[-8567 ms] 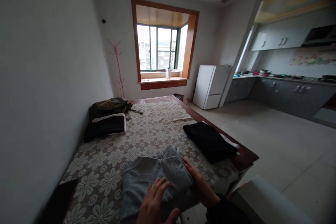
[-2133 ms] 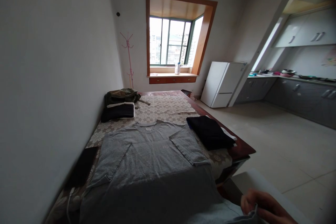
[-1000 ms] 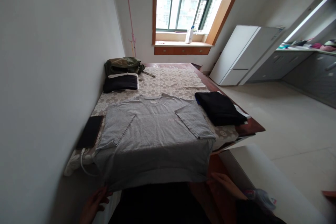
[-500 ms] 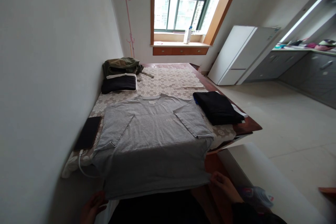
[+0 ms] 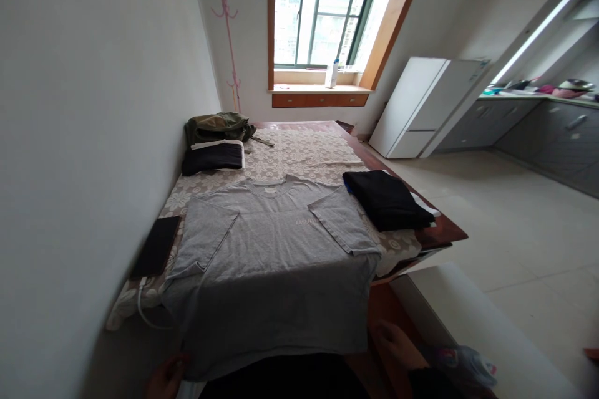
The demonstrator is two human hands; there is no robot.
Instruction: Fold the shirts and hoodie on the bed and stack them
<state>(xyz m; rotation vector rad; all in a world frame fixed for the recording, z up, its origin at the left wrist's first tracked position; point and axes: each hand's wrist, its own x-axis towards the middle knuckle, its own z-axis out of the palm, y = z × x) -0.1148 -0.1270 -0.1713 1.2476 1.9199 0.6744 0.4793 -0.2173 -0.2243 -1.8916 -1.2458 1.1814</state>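
A grey short-sleeved T-shirt (image 5: 276, 237) lies spread front up, collar toward the window. Its lower part hangs over the table's near edge in shadow. At the shirt's lower left corner, my left hand (image 5: 167, 375) is closed on the hem. My right hand (image 5: 397, 344) is just right of the lower right corner, apart from the cloth. Its fingers are loosely bent, dim and slightly blurred, with nothing visible in them. Beside the left sleeve rests a dark phone or tablet (image 5: 156, 247) with a white cable (image 5: 143, 305) plugged in.
Black folded clothes (image 5: 388, 199) lie on the table's right side. Farther back left are a folded black item (image 5: 213, 157) and a green backpack (image 5: 218, 126), on a patterned tablecloth (image 5: 299, 146). A wall borders the left. A white surface (image 5: 449, 299) and plastic-wrapped item (image 5: 463, 363) are at lower right.
My right hand has let go of the hem's right corner, which now hangs a little away from it. My left hand stays on the left corner. The view has tilted slightly upward.
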